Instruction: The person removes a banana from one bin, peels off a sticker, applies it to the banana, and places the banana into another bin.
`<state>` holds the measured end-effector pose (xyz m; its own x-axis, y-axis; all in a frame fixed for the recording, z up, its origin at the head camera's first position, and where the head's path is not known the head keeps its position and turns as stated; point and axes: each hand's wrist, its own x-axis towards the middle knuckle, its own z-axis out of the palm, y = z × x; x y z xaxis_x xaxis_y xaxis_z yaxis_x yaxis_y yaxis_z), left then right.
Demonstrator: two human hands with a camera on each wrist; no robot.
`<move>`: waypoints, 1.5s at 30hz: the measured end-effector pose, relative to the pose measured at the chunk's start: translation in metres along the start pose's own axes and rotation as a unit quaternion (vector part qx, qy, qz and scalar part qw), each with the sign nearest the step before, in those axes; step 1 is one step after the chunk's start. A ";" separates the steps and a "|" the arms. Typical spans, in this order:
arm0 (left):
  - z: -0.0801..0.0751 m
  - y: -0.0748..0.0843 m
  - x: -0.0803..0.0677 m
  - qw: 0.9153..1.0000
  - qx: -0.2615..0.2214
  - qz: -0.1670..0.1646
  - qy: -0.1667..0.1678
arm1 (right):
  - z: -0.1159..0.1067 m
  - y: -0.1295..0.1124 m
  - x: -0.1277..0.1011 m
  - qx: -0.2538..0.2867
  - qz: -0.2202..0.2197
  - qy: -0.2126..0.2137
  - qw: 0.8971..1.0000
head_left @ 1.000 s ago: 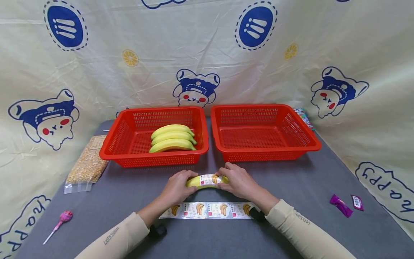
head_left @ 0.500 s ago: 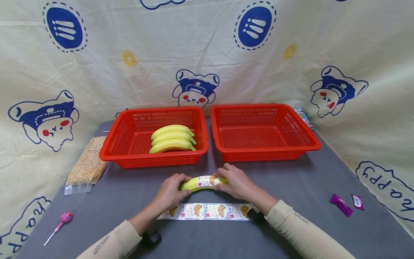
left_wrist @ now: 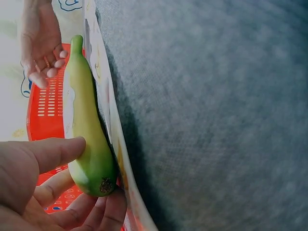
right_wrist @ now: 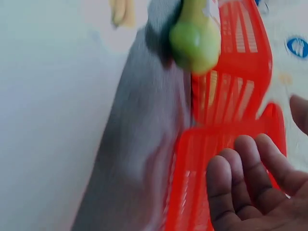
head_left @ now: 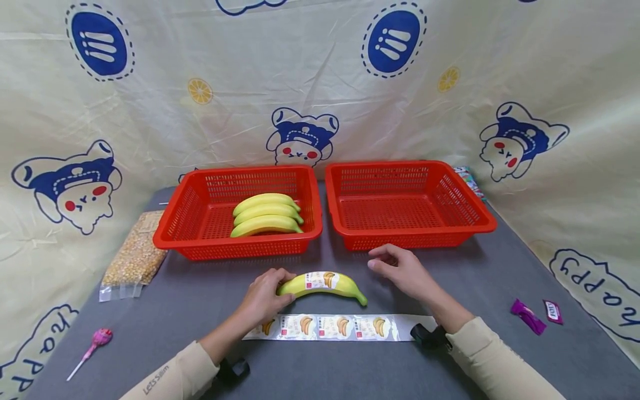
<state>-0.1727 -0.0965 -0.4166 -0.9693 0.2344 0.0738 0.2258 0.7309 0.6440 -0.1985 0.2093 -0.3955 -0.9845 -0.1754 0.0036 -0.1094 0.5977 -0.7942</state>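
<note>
A yellow banana (head_left: 345, 285) with green ends bears a white label (head_left: 321, 280) printed with bananas. My left hand (head_left: 265, 294) pinches its left end between thumb and fingers; the left wrist view shows the thumb on top and the fingers beneath the tip. My right hand (head_left: 402, 272) hovers to the right of the banana, apart from it, fingers loosely bent with nothing in them. In front of the banana lies a strip of banana labels (head_left: 320, 328), its left end partly behind my left wrist.
The left red basket (head_left: 200, 244) holds several bananas (head_left: 267, 210). A second red basket (head_left: 410, 239) stands to its right. A bag of corn kernels (head_left: 135, 250) and a lollipop (head_left: 95, 344) lie at left, a purple-wrapped candy (head_left: 527, 316) and a small packet (head_left: 553, 313) at right.
My right hand has let go of the banana's right end and moved right. Earlier my left hand shifted slightly left along the banana; it still holds the left end.
</note>
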 end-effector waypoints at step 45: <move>-0.033 0.090 0.045 0.995 -0.055 0.078 0.037 | -0.058 0.043 0.010 0.414 0.111 0.127 0.895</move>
<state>-0.1991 -0.0414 -0.3309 -0.9291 0.2880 0.2321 0.3652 0.6139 0.6998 -0.2211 0.2784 -0.3942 -0.9804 0.1223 -0.1547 0.1274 -0.2061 -0.9702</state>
